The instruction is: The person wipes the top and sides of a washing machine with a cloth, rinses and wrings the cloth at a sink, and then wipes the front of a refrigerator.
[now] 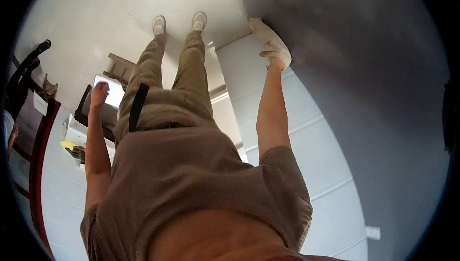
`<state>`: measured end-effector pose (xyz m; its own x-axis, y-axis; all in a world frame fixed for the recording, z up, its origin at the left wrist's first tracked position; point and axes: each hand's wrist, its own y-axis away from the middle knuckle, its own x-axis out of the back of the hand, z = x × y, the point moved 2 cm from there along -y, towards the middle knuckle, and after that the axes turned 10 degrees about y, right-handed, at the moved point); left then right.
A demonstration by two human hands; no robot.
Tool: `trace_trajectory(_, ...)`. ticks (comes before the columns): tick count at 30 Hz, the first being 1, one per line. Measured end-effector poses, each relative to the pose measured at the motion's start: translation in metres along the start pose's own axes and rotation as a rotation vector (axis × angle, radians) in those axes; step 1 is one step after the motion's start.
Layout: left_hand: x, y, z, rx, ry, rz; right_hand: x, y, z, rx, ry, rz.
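In the upper right of the frame, the right hand clamps a pale cloth against the grey wall; the left hand hangs open and empty.

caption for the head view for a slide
Right hand presses a pale cloth to a grey wall; left hand hangs alongside.

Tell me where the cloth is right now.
Head view, upper middle: the whitish cloth covers the right hand, pressed against the grey wall, just right of the two shoes.

Taupe short-sleeved T-shirt, khaki trousers with a black strap, two pale shoes
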<state>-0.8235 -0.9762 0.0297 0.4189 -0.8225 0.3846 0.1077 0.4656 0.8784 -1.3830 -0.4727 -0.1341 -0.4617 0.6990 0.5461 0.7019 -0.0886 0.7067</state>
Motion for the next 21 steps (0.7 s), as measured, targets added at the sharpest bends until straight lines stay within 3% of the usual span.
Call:
trace_trajectory(1, -0.009, 0.011, -0.006, 0.039, -0.049, -0.006, -0.004, -0.035, 0.037, -0.089, -0.026, -0.078)
trace_trajectory(2, -0.018, 0.019, -0.009, -0.021, -0.070, 0.013, -0.015, -0.034, 0.025, -0.104, 0.064, 0.069)
trace_trajectory(3, -0.019, -0.001, -0.081, 0.026, 0.038, -0.015, -0.020, -0.029, 0.013, -0.117, 0.154, 0.217)
trace_trajectory(4, -0.033, 0.030, -0.034, 0.013, -0.135, -0.027, -0.021, -0.039, 0.019, -0.116, 0.159, 0.207)
trace_trajectory(5, -0.040, 0.029, -0.062, 0.155, -0.002, -0.052, -0.027, -0.060, 0.035, -0.091, 0.248, 0.109)
trace_trajectory(6, -0.050, 0.037, -0.069, 0.182, 0.087, 0.039, -0.033, -0.085, 0.058, -0.065, 0.337, 0.009)
trace_trajectory(7, -0.059, 0.047, -0.053, 0.195, 0.057, 0.038, -0.039, -0.107, 0.081, -0.039, 0.425, -0.092)
trace_trajectory(9, -0.063, 0.053, -0.075, 0.305, 0.201, 0.032, -0.055, -0.129, 0.116, 0.003, 0.596, -0.292)
trace_trajectory(12, -0.075, 0.060, -0.077, 0.403, 0.211, 0.091, -0.101, -0.069, -0.021, -0.522, -0.117, -0.168)
trace_trajectory(13, -0.078, 0.065, -0.079, 0.407, 0.210, 0.097, -0.110, -0.075, -0.034, -0.525, -0.116, -0.174)
trace_trajectory(15, -0.081, 0.067, -0.083, 0.413, 0.321, 0.123, -0.132, -0.090, -0.045, -0.418, -0.042, -0.221)
trace_trajectory(17, -0.087, 0.070, -0.062, 0.452, 0.267, 0.128, -0.162, -0.132, -0.037, -0.149, -0.213, -0.182)
trace_trajectory(19, -0.089, 0.071, -0.073, 0.458, 0.266, 0.129, -0.193, -0.154, -0.069, 0.060, -0.441, -0.457)
trace_trajectory(21, -0.089, 0.070, -0.092, 0.375, 0.323, 0.072, -0.212, -0.134, -0.141, 0.030, -0.573, -0.518)
